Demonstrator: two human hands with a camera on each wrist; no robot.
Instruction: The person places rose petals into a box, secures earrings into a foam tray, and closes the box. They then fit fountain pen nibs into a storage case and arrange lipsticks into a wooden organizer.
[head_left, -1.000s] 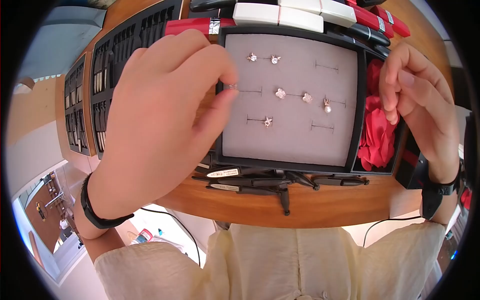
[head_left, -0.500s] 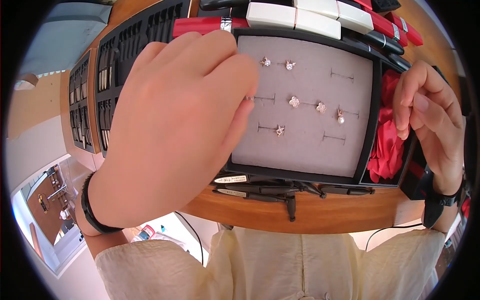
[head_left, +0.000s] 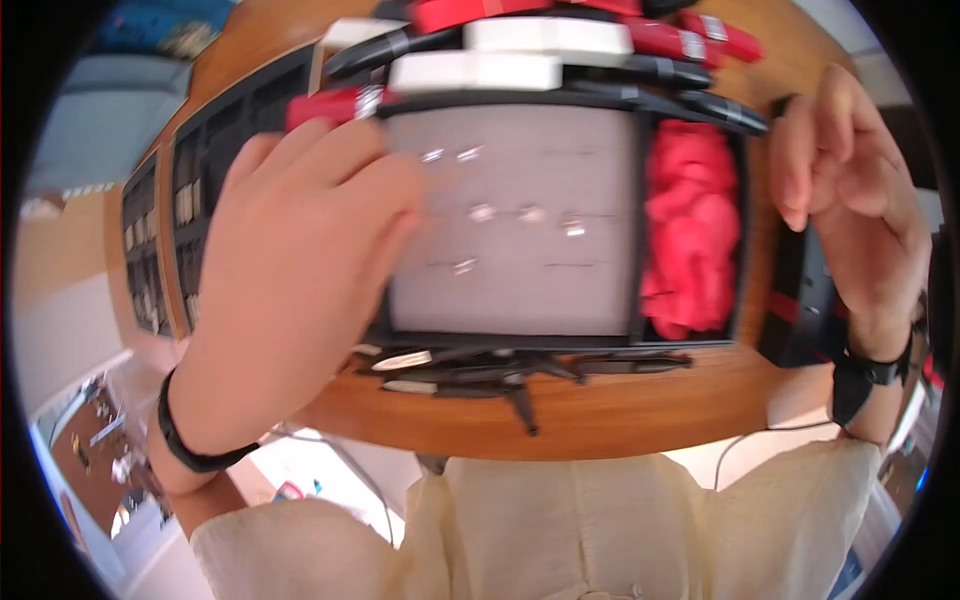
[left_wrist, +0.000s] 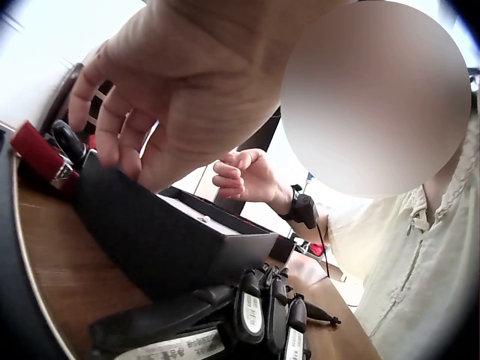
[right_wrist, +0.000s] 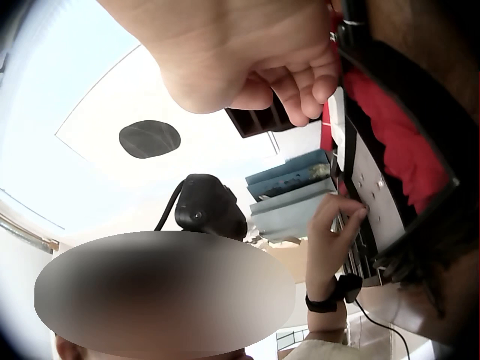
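A black box (head_left: pixel 500 98) holds a grey pad (head_left: pixel 510 305) with slits and several small shiny earrings (head_left: pixel 482 212); a pearl earring (head_left: pixel 573 224) sits right of the clover-shaped pair. My left hand (head_left: pixel 300 270) is over the pad's left edge, thumb and index finger pinched together; blur hides the small earring there. In the left wrist view, the fingertips of this hand (left_wrist: pixel 195 90) are at the box wall (left_wrist: pixel 150 225). My right hand (head_left: pixel 850 190), fingers loosely curled, hovers right of the box, holding nothing visible. Red petals (head_left: pixel 690 230) fill the box's right compartment.
White boxes (head_left: pixel 475 72), red cases (head_left: pixel 330 108) and black tubes (head_left: pixel 668 72) lie behind the box. Black tools (head_left: pixel 520 370) lie along its front side. Dark trays (head_left: pixel 230 150) stand at left, and a black box (head_left: pixel 800 310) is at right.
The head view has shifted, with the box now further left in it and blurred. My right hand is clear of the petals, which it partly covered before. My left hand remains at the pad's left edge.
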